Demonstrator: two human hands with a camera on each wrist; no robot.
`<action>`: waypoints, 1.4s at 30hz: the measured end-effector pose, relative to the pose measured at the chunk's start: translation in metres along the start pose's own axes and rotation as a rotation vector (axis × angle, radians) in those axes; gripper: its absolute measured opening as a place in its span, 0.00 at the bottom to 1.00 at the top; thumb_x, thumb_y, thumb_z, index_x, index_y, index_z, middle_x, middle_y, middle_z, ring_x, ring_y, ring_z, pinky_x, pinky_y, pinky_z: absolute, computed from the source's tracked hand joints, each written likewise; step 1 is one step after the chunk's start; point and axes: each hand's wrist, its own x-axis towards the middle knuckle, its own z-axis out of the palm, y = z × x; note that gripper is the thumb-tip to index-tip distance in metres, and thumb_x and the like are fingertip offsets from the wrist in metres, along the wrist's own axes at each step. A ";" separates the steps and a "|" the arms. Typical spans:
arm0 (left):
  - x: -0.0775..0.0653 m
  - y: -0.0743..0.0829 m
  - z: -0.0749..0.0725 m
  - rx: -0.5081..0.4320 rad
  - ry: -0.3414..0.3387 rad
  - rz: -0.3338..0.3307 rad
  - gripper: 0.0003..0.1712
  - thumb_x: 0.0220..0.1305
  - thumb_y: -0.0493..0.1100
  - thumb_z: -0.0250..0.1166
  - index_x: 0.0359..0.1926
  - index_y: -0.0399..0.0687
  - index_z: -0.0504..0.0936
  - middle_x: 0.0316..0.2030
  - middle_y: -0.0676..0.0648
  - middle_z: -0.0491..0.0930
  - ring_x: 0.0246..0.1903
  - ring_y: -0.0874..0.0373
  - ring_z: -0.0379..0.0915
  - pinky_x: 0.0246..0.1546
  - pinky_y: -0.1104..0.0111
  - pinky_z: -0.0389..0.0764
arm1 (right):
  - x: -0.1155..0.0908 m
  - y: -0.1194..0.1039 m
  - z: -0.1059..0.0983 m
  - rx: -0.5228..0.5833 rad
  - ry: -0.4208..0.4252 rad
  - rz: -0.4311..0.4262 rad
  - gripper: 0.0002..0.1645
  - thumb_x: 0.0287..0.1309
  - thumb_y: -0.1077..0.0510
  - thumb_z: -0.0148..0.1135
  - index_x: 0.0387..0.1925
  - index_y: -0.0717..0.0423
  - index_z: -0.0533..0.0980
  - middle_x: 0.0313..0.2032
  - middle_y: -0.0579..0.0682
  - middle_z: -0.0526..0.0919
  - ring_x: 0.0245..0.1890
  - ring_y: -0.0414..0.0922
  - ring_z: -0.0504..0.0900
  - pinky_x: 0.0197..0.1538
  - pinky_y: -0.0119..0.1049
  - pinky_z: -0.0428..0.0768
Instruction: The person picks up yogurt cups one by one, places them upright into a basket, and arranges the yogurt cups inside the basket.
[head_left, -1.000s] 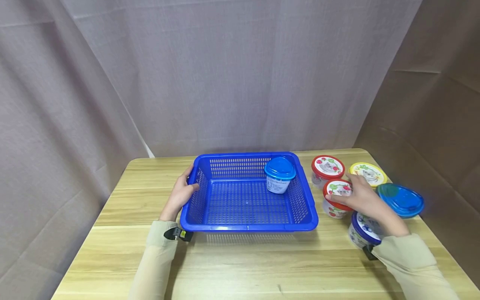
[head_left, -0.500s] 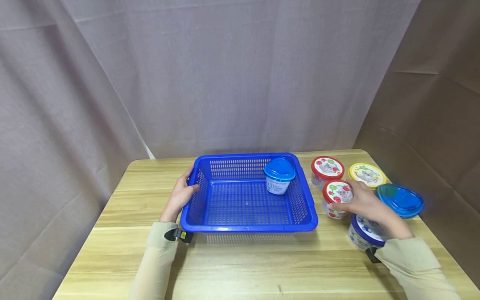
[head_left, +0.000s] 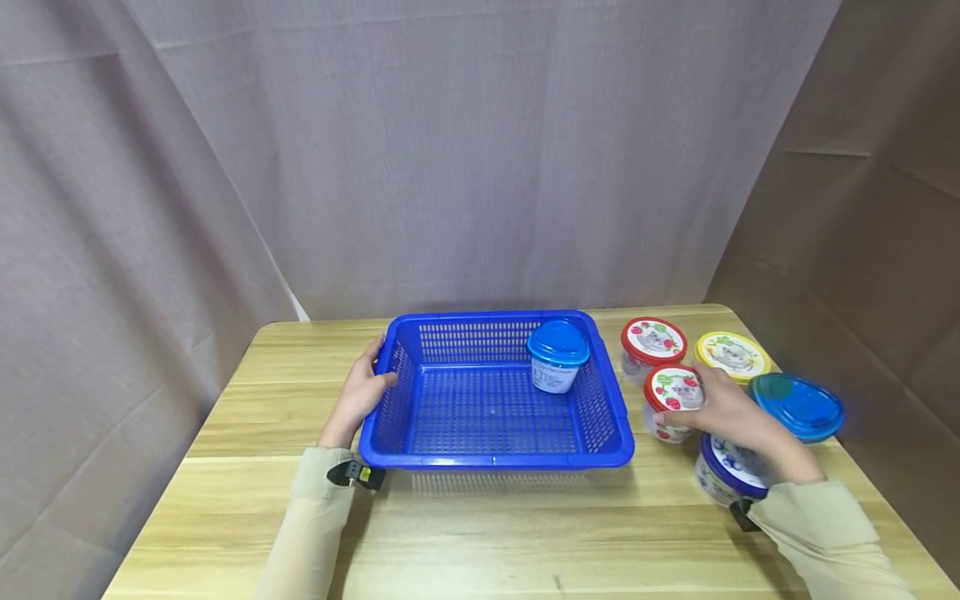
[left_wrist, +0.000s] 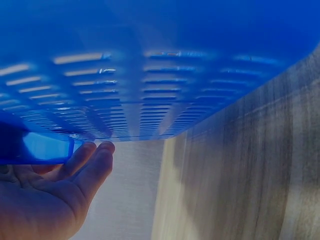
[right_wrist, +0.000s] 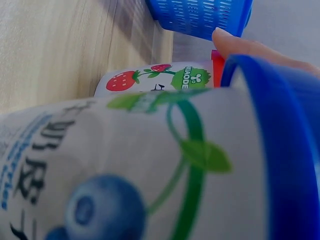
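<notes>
My left hand (head_left: 360, 396) grips the left rim of a blue plastic basket (head_left: 495, 460), thumb on top. In the left wrist view its fingers (left_wrist: 95, 170) lie under the rim against the slotted wall. Right of the basket, my right hand (head_left: 731, 408) holds a red-lidded tub (head_left: 672, 389) with strawberry pictures, thumb at its front left side; the far fingers are mostly hidden. The tub stands upright. Below this hand is a dark-blue-lidded blueberry tub (head_left: 723, 471), partly covered by the wrist. It fills the right wrist view.
Inside the basket, at its right back, stands a tub with a bright blue lid (head_left: 558, 343). Another red-lidded tub (head_left: 654, 340), a yellow-lidded tub (head_left: 733, 356) and a blue-lidded container (head_left: 797, 406) surround the right hand on the wooden table (head_left: 480, 533). Curtains hang behind.
My right thumb has slid down from the red lid's edge to the tub's side. The left hand keeps its grip on the basket. The whole view has shifted slightly.
</notes>
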 end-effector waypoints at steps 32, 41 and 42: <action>-0.004 0.012 0.001 0.032 -0.006 -0.019 0.51 0.56 0.26 0.57 0.79 0.36 0.46 0.75 0.30 0.53 0.67 0.36 0.60 0.66 0.46 0.66 | 0.001 -0.002 -0.006 0.010 -0.038 0.013 0.65 0.55 0.39 0.71 0.73 0.77 0.48 0.60 0.76 0.63 0.56 0.71 0.70 0.52 0.67 0.76; 0.001 0.000 0.001 0.028 0.015 -0.003 0.51 0.55 0.28 0.58 0.79 0.39 0.48 0.74 0.32 0.55 0.65 0.39 0.62 0.64 0.47 0.68 | -0.003 -0.006 -0.011 0.005 -0.057 0.031 0.66 0.56 0.38 0.70 0.73 0.77 0.46 0.62 0.78 0.59 0.58 0.73 0.67 0.52 0.70 0.74; 0.001 0.000 0.001 0.032 0.015 -0.003 0.51 0.55 0.28 0.58 0.79 0.39 0.48 0.74 0.32 0.55 0.66 0.39 0.62 0.64 0.47 0.68 | -0.003 -0.006 -0.012 0.001 -0.057 0.031 0.66 0.56 0.38 0.70 0.73 0.77 0.46 0.62 0.78 0.58 0.58 0.73 0.67 0.52 0.70 0.74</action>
